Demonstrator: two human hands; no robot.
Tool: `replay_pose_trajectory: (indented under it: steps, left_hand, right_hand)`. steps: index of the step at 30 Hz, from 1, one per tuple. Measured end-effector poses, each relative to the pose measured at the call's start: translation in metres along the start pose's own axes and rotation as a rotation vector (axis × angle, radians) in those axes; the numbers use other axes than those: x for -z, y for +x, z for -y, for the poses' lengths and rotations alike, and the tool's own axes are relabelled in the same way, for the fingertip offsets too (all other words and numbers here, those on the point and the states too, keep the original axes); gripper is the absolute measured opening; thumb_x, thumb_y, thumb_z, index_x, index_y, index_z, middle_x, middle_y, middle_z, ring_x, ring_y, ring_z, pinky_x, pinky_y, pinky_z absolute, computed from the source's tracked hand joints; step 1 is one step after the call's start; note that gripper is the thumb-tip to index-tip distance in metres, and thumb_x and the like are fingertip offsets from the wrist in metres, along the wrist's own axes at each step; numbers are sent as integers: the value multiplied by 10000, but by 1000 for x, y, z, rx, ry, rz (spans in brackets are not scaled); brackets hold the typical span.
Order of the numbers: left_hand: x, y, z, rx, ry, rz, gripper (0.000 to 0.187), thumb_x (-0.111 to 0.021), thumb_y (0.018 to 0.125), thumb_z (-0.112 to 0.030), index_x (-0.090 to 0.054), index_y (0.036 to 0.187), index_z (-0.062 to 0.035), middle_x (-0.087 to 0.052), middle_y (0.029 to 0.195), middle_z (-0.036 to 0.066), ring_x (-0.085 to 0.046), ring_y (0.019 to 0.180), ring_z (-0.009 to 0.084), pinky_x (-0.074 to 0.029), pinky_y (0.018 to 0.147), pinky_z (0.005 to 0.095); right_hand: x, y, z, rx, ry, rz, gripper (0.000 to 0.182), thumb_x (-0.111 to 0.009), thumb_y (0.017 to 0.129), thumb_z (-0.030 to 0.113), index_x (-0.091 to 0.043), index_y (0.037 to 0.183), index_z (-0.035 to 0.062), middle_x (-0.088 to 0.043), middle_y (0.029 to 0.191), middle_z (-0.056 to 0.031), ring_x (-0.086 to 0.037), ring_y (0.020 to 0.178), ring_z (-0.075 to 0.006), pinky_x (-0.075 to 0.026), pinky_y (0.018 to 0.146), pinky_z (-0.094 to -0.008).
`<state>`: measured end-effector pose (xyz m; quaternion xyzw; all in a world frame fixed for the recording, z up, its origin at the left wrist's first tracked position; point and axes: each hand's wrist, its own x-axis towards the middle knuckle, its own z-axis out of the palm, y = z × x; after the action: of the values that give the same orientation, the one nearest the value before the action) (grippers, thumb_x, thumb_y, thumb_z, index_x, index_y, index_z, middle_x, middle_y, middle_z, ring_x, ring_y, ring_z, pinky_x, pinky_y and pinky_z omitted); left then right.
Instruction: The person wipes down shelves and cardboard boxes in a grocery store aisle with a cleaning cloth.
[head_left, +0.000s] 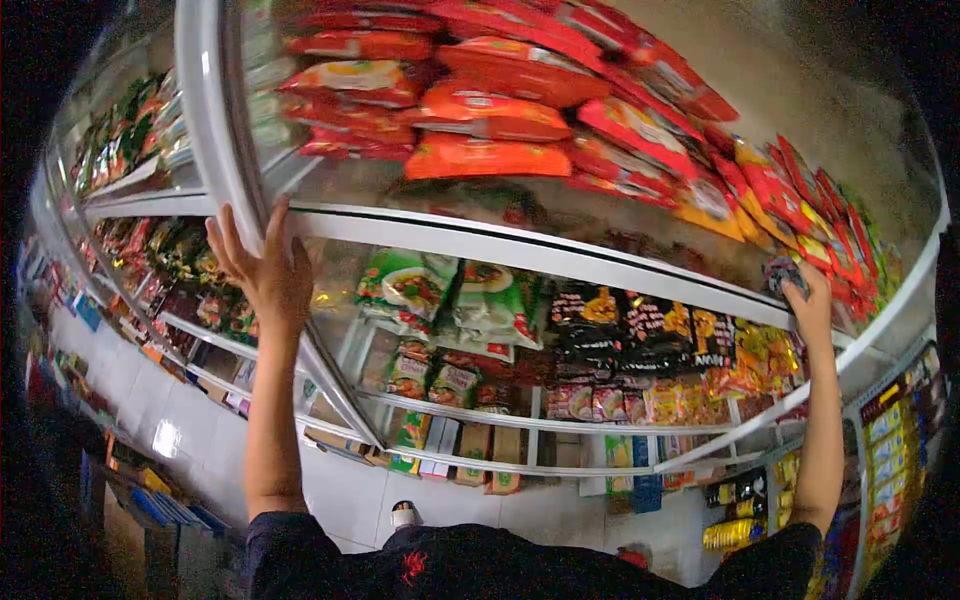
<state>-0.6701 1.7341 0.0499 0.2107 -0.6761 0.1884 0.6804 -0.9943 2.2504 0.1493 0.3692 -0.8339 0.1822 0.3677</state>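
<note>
My left hand [262, 272] rests on the white frame post [205, 110] of a glass-fronted display cabinet, right where the post meets the crossbar [520, 248]. Its fingers are spread and hold nothing. Far to the right, my right hand [814, 306] is closed around a small dark crumpled bundle [784, 276], by the right end of the crossbar. I cannot tell what kind of thing the bundle is. Stacked red packets [490, 155] fill the shelf above the crossbar. Below it stand green noodle packets [410, 285] and black packets [655, 330].
Lower shelves carry small packets [590, 403] and upright boxes [490, 455]. Yellow bottles [735, 533] stand low at the right, beside another stocked rack [890, 450]. White floor tiles [350, 490] run below the cabinet, and piled goods [160, 500] sit at the lower left.
</note>
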Motion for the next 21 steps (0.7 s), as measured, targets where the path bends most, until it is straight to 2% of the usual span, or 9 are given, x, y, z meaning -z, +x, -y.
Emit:
replay_pose_trajectory:
  steps: [1,3,7,8,9,11,15,16,21]
  left_hand:
    - [3,1,2,37,-11,12,485,-602,702,-113,-513,1170,-201,-137,1376,204,-110,1276,383,-132,1029,485]
    - [2,3,1,82,-153,0,497,-572,695,-66,-514,1173,-188,-116,1388,216,-83,1289,381,-87,1036,483]
    - [-1,3,6,68,-64,28,564,-574,615,-23,-528,1158,-172,-226,1353,246,-226,1254,393,-188,1023,424]
    - [-1,3,5,80,-118,12,572,-569,598,-13,-534,1147,-169,-234,1352,241,-234,1248,399,-199,1017,431]
    - [0,5,2,110,-167,-9,638,-528,551,53,-532,1122,-231,-262,1328,244,-266,1205,450,-261,971,483]
    - [3,6,1,121,-174,4,640,-534,542,53,-535,1117,-230,-268,1325,243,-293,1187,447,-279,955,479]
    - [2,5,2,131,-197,-14,616,-545,542,43,-561,1092,-234,-284,1316,244,-318,1161,454,-301,938,471]
    - [2,5,3,126,-193,-1,602,-547,552,27,-564,1091,-240,-272,1323,245,-310,1166,456,-300,939,471]
    - [-4,-1,8,110,-182,16,615,-553,586,9,-510,1152,-228,-238,1341,248,-274,1190,459,-293,939,482]
  right_hand:
    - [-4,5,14,17,11,7,320,-618,687,195,-588,912,-31,-590,931,-165,-522,904,-313,-371,835,-345]
    - [-4,16,60,-27,88,161,318,-621,686,202,-586,894,-35,-586,898,-166,-523,893,-308,-367,835,-351]
    - [-14,31,131,25,266,238,283,-628,684,140,-589,905,-32,-589,903,-158,-536,906,-264,-382,829,-321]
    - [-15,36,146,33,247,293,284,-624,690,113,-582,926,-39,-590,921,-157,-545,911,-262,-388,838,-313]
    - [-19,37,160,38,250,298,284,-624,690,113,-582,926,-39,-590,921,-157,-545,911,-262,-388,838,-313]
    - [-29,39,185,181,222,149,308,-624,696,126,-573,943,-50,-588,935,-170,-545,927,-274,-384,856,-325]
    - [-47,53,225,292,252,168,335,-628,698,150,-570,958,-54,-580,973,-195,-532,960,-301,-374,877,-347]
    - [-50,57,244,397,258,99,305,-623,703,153,-570,917,-58,-580,915,-198,-550,889,-322,-407,812,-347]
    - [-70,72,305,501,283,51,234,-597,724,162,-564,831,-44,-547,768,-185,-537,723,-344,-422,645,-359]
